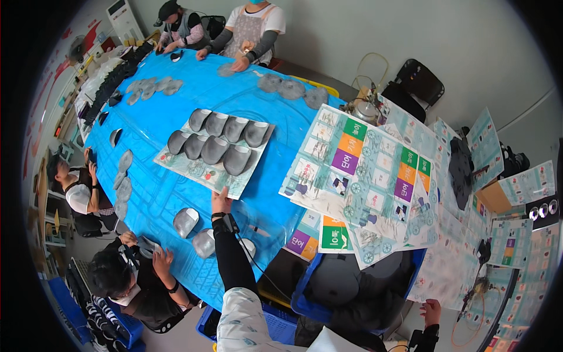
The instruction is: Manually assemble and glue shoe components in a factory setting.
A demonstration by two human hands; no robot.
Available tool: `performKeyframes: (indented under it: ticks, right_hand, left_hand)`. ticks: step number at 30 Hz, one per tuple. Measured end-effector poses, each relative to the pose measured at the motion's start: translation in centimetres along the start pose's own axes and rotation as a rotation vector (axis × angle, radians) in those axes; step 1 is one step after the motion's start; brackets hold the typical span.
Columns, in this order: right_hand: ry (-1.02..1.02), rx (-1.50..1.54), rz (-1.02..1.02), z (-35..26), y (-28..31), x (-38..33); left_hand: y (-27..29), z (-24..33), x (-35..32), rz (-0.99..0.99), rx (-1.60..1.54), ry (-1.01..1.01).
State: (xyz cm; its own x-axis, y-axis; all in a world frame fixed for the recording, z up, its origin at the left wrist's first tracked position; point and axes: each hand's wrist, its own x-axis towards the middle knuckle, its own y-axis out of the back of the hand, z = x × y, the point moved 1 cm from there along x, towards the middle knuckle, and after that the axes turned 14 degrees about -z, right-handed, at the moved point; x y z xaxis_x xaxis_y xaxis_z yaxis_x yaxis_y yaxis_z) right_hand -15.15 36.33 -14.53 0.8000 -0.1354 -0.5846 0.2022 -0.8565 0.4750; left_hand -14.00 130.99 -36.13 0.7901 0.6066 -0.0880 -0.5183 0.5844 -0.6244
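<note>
Head view, from above: a long table under a bright blue sheet point(152, 182) fills the middle, its edges bent by the lens. Near its centre is a printed board point(226, 186), pale with small coloured pictures, bearing 8 grey cup-shaped pieces point(214, 151) in 2 rows of 4. The wearer's left hand point(221, 202) pinches the board's near edge, with part of the grip hidden; I cannot tell whether the board rests on the table or is lifted slightly. That arm has a black lower sleeve and a patterned upper sleeve, and a dark cord point(251, 258) runs from a device at the wrist.

The wearer's right hand point(431, 312) is at the lower right, well apart from the board, fingers loosely bent and spread, with nothing visible in it.

Around the left forearm lie 3 loose grey pieces point(186, 223), 2 on its left and 1 on its right. To the right of the board, large printed sheets point(325, 155) overlap in a pile, and below them a blue crate point(300, 296) holds dark flat pieces point(334, 281).

4 other people sit or stand around the table; the nearest, at lower left, holds a grey piece point(148, 246) between both hands.
</note>
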Motion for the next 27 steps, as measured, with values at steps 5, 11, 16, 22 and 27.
performKeyframes:
  ticks: [5,11,16,22,27]
  right_hand:
    - [-0.047,-0.047,0.001,2.8,1.2,0.3]
    - [0.055,0.003,-0.106,-2.1,0.3,-0.4]
    - [0.159,0.073,-0.285,0.8,-0.2,-0.7]
    - [0.276,0.177,-0.819,3.8,-4.2,-4.4]
    - [0.397,-0.035,-0.572,4.3,-4.5,-3.8]
  left_hand:
    - [4.1,-2.3,2.3,0.173,-0.077,0.138]
    - [-2.8,4.2,-4.4,0.031,1.04,0.517]
    - [-15.3,9.4,-21.7,-0.401,1.274,0.145]
    - [-33.1,-1.9,-49.7,-0.236,1.079,0.226]
    - [-42.8,-9.0,-59.1,-0.617,2.12,0.169]
